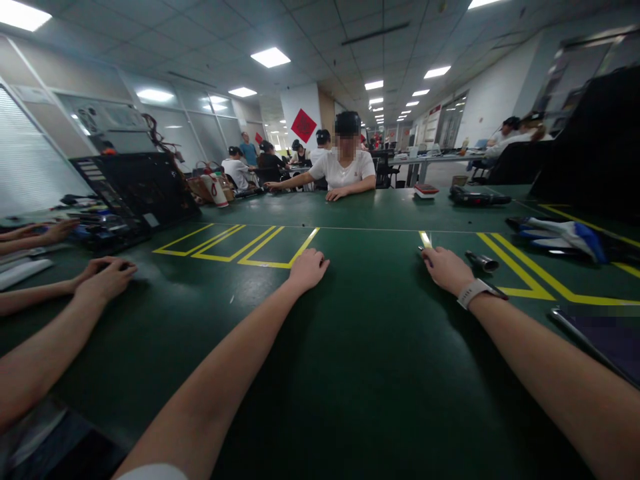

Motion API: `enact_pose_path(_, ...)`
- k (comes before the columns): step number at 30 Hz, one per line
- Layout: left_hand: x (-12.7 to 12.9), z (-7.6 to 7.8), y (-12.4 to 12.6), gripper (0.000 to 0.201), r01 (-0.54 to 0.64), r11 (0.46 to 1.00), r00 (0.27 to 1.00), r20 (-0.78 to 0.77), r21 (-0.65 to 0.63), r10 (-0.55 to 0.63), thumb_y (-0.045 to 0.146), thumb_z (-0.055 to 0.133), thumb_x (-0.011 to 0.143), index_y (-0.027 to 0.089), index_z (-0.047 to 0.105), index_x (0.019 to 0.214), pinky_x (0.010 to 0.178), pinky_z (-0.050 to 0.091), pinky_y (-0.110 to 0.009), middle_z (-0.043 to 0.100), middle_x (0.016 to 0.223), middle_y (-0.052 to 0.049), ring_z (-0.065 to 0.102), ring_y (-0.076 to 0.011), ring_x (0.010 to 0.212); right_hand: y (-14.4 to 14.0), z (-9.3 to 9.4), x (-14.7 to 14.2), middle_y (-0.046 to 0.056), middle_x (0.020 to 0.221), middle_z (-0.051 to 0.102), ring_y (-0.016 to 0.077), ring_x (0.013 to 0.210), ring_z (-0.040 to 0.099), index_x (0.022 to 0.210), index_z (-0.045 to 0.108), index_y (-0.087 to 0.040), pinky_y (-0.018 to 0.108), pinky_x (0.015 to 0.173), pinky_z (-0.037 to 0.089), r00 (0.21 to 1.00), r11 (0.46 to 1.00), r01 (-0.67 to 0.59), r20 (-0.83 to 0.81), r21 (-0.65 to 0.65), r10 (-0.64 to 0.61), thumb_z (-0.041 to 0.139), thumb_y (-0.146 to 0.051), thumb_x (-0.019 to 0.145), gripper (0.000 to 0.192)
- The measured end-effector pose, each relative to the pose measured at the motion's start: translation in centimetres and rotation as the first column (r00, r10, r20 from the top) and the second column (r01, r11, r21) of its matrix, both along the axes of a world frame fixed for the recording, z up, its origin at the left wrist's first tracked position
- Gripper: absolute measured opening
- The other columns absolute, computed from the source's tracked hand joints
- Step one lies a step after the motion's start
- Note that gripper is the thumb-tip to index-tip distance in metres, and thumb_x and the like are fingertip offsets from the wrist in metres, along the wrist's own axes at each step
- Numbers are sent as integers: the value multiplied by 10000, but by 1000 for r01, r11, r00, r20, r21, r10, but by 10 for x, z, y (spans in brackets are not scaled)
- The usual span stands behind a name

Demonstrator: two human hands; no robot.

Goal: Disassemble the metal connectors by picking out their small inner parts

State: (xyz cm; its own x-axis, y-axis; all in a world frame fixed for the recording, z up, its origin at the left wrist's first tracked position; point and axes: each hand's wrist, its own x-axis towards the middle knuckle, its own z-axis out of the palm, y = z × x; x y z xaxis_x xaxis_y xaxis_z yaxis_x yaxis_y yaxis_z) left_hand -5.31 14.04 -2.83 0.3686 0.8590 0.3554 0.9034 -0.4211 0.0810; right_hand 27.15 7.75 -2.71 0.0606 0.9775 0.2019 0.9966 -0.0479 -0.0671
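On the green table [345, 373], my left hand [310, 270] rests knuckles up with its fingers curled in, next to a yellow tape outline [265, 265]. Nothing shows in it, though the fingertips are partly hidden. My right hand [447, 269], a watch [480, 293] at its wrist, is closed near a short strip of yellow tape. A small metal piece [421, 249] pokes out at its fingertips; the rest of it is covered. Just right of that hand lies a hollow metal cylinder [481, 261], like a socket, not touched by it.
Blue-and-white gloves [565, 233] and a phone-like dark slab [600, 340] lie at right. A black tool case [477, 196] and a red-and-white box [426, 191] stand farther back. At left are a co-worker's hands [105, 277]; a person [345, 170] sits opposite.
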Motion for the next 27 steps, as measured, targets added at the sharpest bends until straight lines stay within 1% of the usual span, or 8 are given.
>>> enact_pose_path(4, 3, 2, -7, 229, 45, 999, 998, -38, -17, -46, 341, 441, 864, 172, 588, 818, 801, 417, -353, 572, 890, -98, 534, -240, 903, 1, -1, 14, 78, 1133, 572, 191, 935, 591, 1139, 539, -166, 391, 778, 505, 996, 996, 86, 5, -6, -86, 523, -303, 884, 290)
enact_pose_path(9, 16, 7, -23, 212, 133, 990, 988, -76, -57, -137, 326, 441, 860, 170, 576, 810, 742, 427, -340, 559, 863, -88, 526, -234, 866, 1, -3, 16, 78, 1127, 573, 192, 933, 591, 1139, 538, -163, 391, 774, 505, 991, 991, 136, 1, 17, -136, 523, -305, 884, 292)
enact_pose_path(13, 43, 10, -51, 202, 228, 969, 966, -100, -91, -236, 336, 452, 854, 173, 559, 804, 656, 429, -297, 557, 849, -57, 521, -201, 816, 1, -6, 16, 81, 1111, 579, 199, 941, 586, 1122, 548, -158, 395, 776, 495, 990, 989, 138, -12, 52, -138, 505, -290, 892, 269)
enact_pose_path(16, 65, 12, -82, 218, 354, 927, 926, -94, -125, -367, 345, 418, 873, 170, 539, 830, 599, 410, -262, 541, 843, -40, 504, -170, 770, 1, -7, 17, 134, 1087, 595, 249, 942, 590, 1106, 574, -141, 396, 741, 481, 992, 989, 122, -44, 86, -118, 446, -205, 894, 256)
enact_pose_path(19, 77, 15, -113, 216, 428, 887, 892, -75, -173, -445, 360, 428, 871, 172, 527, 837, 586, 395, -250, 526, 844, -29, 487, -152, 748, 1, -8, 17, 183, 1052, 612, 303, 930, 592, 1049, 612, -125, 413, 728, 458, 990, 985, 105, -103, 138, -92, 438, -177, 859, 262)
enact_pose_path(21, 79, 17, -127, 218, 474, 855, 867, -61, -211, -495, 368, 424, 871, 176, 524, 848, 583, 391, -252, 520, 860, -28, 482, -149, 746, -1, -7, 15, 200, 1044, 617, 331, 964, 573, 1011, 622, -111, 441, 768, 437, 985, 976, 98, -160, 195, -67, 464, -196, 837, 250)
enact_pose_path(24, 76, 19, -136, 231, 506, 826, 852, -5, -251, -523, 403, 449, 852, 189, 523, 898, 614, 410, -266, 517, 910, -29, 485, -158, 792, -6, -2, 8, 214, 1099, 601, 356, 1075, 506, 1009, 609, -102, 480, 862, 380, 960, 945, 105, -278, 310, -16, 483, -202, 813, 254)
enact_pose_path(27, 73, 20, -135, 296, 476, 827, 877, 88, -299, -473, 444, 524, 799, 200, 520, 967, 687, 435, -288, 511, 1008, -36, 490, -178, 891, -13, 10, -4, 197, 1062, 620, 354, 1071, 501, 986, 604, -121, 495, 879, 358, 897, 904, 153, -440, 399, 42, 508, -238, 792, 246)
